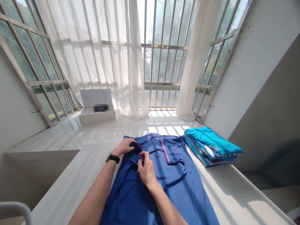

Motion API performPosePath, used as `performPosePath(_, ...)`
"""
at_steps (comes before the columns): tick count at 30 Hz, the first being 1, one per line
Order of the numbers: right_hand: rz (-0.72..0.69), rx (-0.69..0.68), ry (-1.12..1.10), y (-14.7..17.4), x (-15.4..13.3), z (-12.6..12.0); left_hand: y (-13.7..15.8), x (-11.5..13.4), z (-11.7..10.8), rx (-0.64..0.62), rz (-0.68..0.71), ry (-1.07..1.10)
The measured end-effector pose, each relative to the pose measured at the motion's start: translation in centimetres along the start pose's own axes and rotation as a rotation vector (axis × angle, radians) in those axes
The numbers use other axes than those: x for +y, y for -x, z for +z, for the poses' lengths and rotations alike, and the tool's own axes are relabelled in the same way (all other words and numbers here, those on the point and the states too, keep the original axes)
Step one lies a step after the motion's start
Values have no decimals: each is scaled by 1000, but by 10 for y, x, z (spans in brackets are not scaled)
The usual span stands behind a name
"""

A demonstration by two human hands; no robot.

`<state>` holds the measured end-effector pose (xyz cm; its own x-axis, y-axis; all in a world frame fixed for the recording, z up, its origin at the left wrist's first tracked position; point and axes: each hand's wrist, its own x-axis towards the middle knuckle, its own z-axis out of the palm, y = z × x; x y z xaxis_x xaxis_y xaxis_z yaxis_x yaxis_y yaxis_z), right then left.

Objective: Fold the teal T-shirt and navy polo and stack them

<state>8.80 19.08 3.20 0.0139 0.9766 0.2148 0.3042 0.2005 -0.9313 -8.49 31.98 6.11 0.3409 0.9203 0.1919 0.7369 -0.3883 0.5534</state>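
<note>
A blue shirt (173,190) lies spread on the white surface, its collar edge at the far side. On the right, one sleeve is folded inward, with a red-and-white striped cuff. At the left, my left hand (126,146), below a wrist with a black-banded watch (112,158), has its fingers bent on the other sleeve near the shoulder; its fingertips are partly hidden. My right hand (146,170) pinches that sleeve's striped cuff (141,156) between thumb and fingers, over the left part of the shirt.
A stack of folded clothes (213,147), bright teal on top, stands right of the shirt. An open white box (97,115) sits at the back left by the sheer curtain (122,68). Barred windows line the back. The surface's right edge (262,195) drops off.
</note>
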Motion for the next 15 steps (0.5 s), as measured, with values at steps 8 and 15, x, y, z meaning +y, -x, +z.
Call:
performPosePath(8,105,49,-128,3,-9,-1,-7,6,-40,110,-8,439)
performPosePath(15,-18,34,-104,3,-11,-4,-13,16,-31,374,-50,247)
